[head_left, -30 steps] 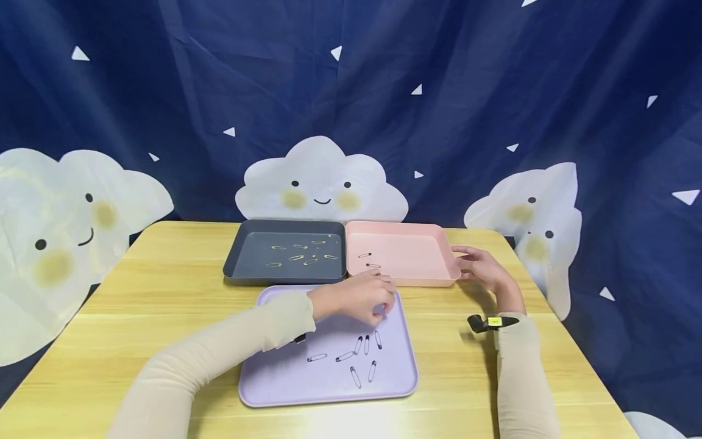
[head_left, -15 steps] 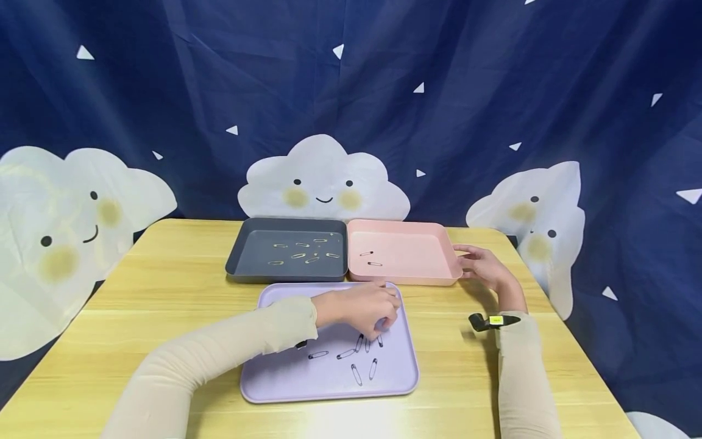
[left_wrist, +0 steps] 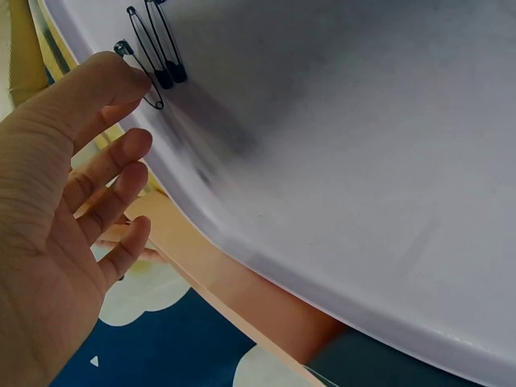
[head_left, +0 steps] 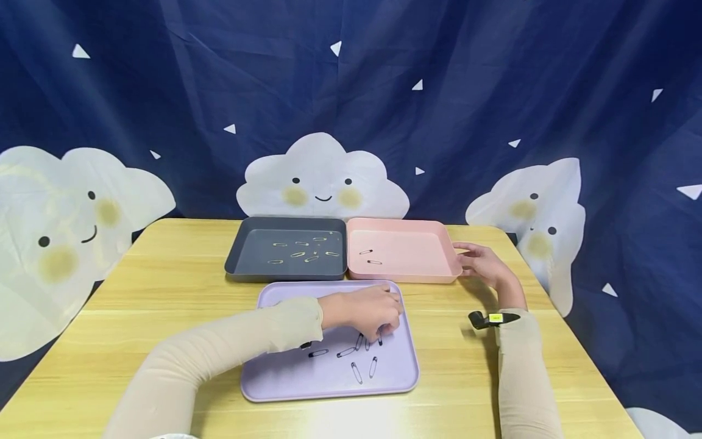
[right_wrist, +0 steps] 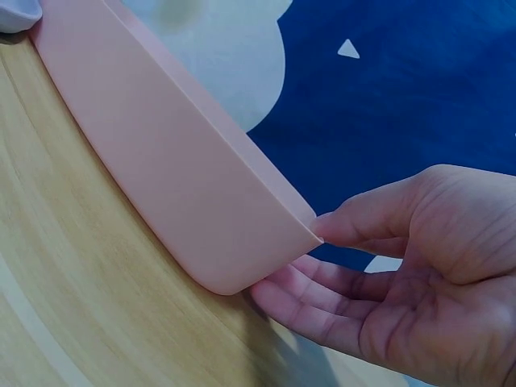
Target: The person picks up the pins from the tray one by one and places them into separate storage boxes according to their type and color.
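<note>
On the lilac tray, black safety pins lie clustered; the left hand, its grip wide with relaxed fingers, touches one pin with a fingertip. Farther right, the right hand, fingers straight, rests against the pink tray's corner on the counter.

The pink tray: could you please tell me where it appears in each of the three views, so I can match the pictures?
Head view: the pink tray lies at the far middle-right of the table, beside the dark grey tray.
Left wrist view: a peach strip beyond the lilac tray is probably it.
Right wrist view: its outer wall runs from top left to centre.
Shared landmark: the right hand touching the tray's corner.
</note>
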A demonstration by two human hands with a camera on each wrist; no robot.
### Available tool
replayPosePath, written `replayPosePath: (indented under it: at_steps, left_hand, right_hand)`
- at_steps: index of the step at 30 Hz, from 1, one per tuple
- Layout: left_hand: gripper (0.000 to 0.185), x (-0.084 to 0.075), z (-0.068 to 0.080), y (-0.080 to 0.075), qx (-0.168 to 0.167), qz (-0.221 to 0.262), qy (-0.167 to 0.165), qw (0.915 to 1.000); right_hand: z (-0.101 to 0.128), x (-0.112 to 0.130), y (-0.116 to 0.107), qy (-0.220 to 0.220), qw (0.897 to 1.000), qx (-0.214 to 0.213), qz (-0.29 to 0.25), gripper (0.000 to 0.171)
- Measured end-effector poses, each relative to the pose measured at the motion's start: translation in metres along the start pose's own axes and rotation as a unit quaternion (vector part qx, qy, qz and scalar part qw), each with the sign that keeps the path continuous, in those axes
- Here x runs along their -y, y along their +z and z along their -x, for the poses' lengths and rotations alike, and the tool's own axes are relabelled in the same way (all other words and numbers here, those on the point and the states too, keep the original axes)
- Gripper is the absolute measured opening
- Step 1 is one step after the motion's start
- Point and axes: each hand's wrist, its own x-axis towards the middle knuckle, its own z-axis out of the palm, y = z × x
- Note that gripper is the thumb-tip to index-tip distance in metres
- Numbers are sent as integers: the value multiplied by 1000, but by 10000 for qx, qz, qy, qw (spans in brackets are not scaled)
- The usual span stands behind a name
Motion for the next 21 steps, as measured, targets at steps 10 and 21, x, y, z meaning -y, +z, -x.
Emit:
replayPosePath:
  at_steps: [10, 21]
  left_hand:
    - [14, 1, 1, 4, -140, -26, 112, 9998]
    - [15, 1, 1, 5, -215, -94, 201, 9995]
  right_hand:
    - [2, -1, 1, -151, 9998, 89, -80, 55]
    - [0, 1, 0, 22, 10000, 7, -5, 55]
